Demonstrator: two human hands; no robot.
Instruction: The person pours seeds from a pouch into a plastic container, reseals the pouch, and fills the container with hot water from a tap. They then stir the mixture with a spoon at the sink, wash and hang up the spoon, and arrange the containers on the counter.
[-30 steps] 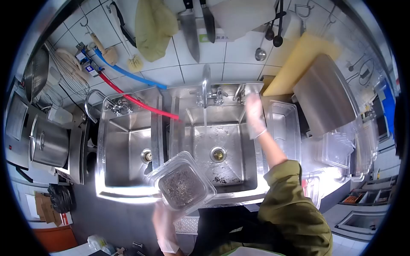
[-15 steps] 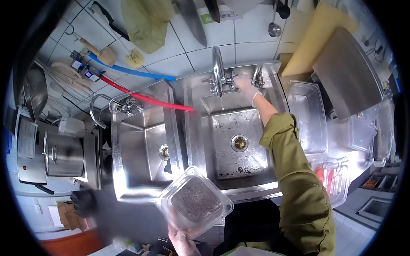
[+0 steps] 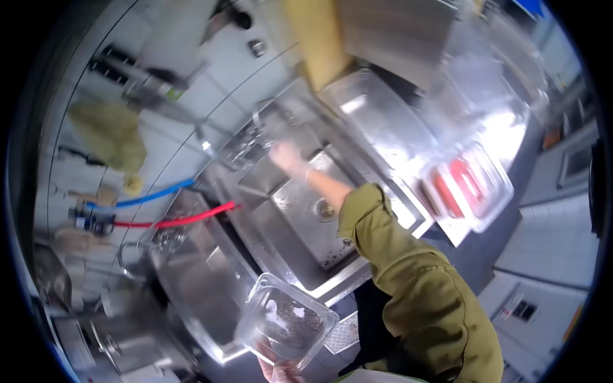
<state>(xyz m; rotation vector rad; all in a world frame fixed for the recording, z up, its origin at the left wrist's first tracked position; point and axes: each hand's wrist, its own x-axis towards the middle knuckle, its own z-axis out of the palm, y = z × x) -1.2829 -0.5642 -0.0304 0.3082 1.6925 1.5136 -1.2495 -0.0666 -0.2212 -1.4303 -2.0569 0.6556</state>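
My left hand (image 3: 279, 368), in a clear glove, grips the lower edge of a clear plastic container (image 3: 260, 324). Fine dark bits and some whitish patches show in the container, which I hold in front of the steel sinks. My right hand (image 3: 286, 157), gloved as well, reaches over the back of the right-hand sink (image 3: 295, 218), beside the chrome faucet (image 3: 246, 148). Motion smears its fingers, and I cannot tell whether they touch the faucet. Dark scraps lie on that sink's floor around the drain (image 3: 324, 210).
A second steel sink (image 3: 201, 274) adjoins on the left. Red hose (image 3: 185, 220) and blue hose (image 3: 150, 196) run along the tiled wall, where knives (image 3: 137, 76) hang. On the right are a clear bin (image 3: 383, 121) and a container with red contents (image 3: 469, 185).
The whole view has swung to the right and tilted, blurring much of it. My right hand has drawn slightly away from the faucet handle. The container stays in my left hand.
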